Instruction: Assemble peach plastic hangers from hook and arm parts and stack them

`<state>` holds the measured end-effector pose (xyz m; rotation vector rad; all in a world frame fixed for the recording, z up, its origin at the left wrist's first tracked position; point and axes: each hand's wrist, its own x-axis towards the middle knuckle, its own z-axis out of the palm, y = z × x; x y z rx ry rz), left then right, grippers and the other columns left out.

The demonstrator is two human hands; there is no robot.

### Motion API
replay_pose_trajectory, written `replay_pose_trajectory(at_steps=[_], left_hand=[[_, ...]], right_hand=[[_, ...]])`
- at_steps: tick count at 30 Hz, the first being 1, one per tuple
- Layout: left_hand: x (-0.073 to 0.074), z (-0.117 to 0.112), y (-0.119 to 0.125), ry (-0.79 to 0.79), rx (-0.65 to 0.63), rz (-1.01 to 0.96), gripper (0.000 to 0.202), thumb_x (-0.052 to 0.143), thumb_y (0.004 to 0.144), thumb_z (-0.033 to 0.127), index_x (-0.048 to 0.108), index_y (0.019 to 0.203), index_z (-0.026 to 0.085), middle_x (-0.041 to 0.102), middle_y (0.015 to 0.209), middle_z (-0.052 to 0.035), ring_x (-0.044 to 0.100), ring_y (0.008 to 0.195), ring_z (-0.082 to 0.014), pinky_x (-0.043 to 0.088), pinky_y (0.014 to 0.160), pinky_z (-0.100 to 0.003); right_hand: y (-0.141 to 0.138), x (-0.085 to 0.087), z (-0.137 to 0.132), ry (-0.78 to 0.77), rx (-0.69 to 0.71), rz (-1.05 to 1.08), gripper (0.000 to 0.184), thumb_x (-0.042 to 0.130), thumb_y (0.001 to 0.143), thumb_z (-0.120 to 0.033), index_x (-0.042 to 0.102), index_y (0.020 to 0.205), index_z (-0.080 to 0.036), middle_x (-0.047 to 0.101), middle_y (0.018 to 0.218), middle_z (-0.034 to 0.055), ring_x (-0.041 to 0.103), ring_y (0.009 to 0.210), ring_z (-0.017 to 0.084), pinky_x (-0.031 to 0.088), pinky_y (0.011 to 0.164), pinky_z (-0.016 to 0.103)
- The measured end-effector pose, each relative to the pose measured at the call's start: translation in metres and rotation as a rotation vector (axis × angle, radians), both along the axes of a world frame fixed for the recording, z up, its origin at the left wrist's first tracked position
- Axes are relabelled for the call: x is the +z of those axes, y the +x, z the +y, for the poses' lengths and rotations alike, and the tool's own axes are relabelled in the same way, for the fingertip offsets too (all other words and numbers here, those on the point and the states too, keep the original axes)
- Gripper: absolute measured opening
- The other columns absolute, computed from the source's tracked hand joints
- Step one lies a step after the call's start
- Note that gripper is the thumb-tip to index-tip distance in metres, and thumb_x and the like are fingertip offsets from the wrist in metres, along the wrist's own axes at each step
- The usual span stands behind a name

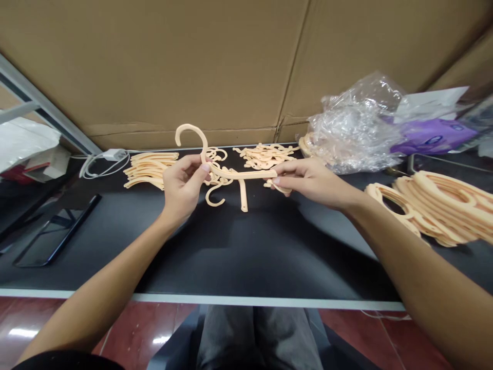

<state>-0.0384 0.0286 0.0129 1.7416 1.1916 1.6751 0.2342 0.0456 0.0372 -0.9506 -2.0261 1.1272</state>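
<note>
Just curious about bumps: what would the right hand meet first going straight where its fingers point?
Likely the left hand, holding the hooked side of the same hanger piece, though depth is unclear.

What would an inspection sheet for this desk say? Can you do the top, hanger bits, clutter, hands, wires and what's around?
Surface: black tabletop, light front edge.
Job's things: peach hook piece and curved bar held up; pile of bars left, small pieces behind, hanger stack right.
Clutter: dark phone left; clear plastic bag and purple packet right.
Hands: left hand pinches near the hook's base; right hand grips the bar's other end.
Cables: white cable looped by an adapter, back left.
Surroundings: brown cardboard behind, red floor below.
</note>
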Motion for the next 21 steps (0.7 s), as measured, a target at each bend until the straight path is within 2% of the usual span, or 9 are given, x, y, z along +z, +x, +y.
replay_pose_trajectory(at_steps=[3,7,12,14,17,19,21], left_hand=[[0.001,0.000,0.000,0.001,0.017,0.027,0.017,0.069,0.083,0.037,0.071,0.086,0.020,0.071,0.081,-0.0026,0.066,0.065,-0.0170,0.058,0.062,-0.032],[0.000,0.001,0.000,0.008,0.016,0.016,0.016,0.069,0.082,0.036,0.071,0.086,0.021,0.070,0.080,-0.0020,0.065,0.063,-0.0164,0.057,0.062,-0.032],[0.000,0.001,0.000,-0.026,-0.008,0.045,0.017,0.068,0.083,0.035,0.070,0.088,0.019,0.069,0.078,-0.0015,0.063,0.064,-0.0154,0.055,0.063,-0.031],[0.000,0.002,0.000,-0.023,-0.004,0.071,0.017,0.067,0.084,0.034,0.068,0.092,0.019,0.068,0.080,-0.0017,0.064,0.070,-0.0156,0.055,0.069,-0.031],[0.001,0.002,-0.001,0.106,0.131,0.116,0.020,0.069,0.083,0.032,0.060,0.096,0.019,0.062,0.087,-0.0010,0.060,0.079,-0.0148,0.052,0.075,-0.030],[0.005,0.000,-0.001,0.224,0.258,0.158,0.028,0.074,0.079,0.032,0.052,0.092,0.021,0.053,0.086,0.0007,0.053,0.075,-0.0134,0.047,0.072,-0.030],[0.010,-0.005,0.000,0.314,0.311,0.219,0.035,0.078,0.076,0.032,0.047,0.088,0.022,0.045,0.086,0.0013,0.045,0.072,-0.0129,0.044,0.068,-0.031]], right_hand=[[0.001,-0.002,0.002,-0.004,0.036,-0.019,0.024,0.060,0.085,-0.025,0.060,0.062,-0.019,0.056,0.062,-0.0008,0.050,0.063,0.012,0.038,0.065,0.029],[0.003,-0.006,0.004,-0.088,-0.017,0.086,0.010,0.065,0.080,-0.027,0.070,0.077,-0.019,0.061,0.070,0.0005,0.047,0.061,0.012,0.035,0.060,0.029],[-0.001,-0.004,0.000,0.076,-0.140,0.006,0.036,0.068,0.083,-0.048,0.065,0.062,-0.018,0.063,0.068,0.0027,0.050,0.064,0.014,0.035,0.061,0.030],[-0.004,-0.004,-0.001,0.117,-0.169,0.007,0.038,0.067,0.082,-0.050,0.066,0.063,-0.018,0.062,0.065,0.0019,0.050,0.063,0.014,0.035,0.060,0.030],[-0.007,-0.005,-0.002,0.167,-0.179,0.019,0.036,0.065,0.085,-0.045,0.064,0.061,-0.018,0.059,0.062,0.0002,0.047,0.060,0.012,0.034,0.059,0.029],[-0.009,-0.007,-0.003,0.200,-0.180,0.039,0.037,0.063,0.086,-0.040,0.060,0.056,-0.018,0.056,0.059,-0.0008,0.046,0.059,0.012,0.033,0.058,0.028],[-0.012,-0.009,-0.004,0.215,-0.177,0.072,0.040,0.063,0.087,-0.039,0.055,0.054,-0.019,0.054,0.058,-0.0012,0.047,0.059,0.012,0.033,0.058,0.028]])
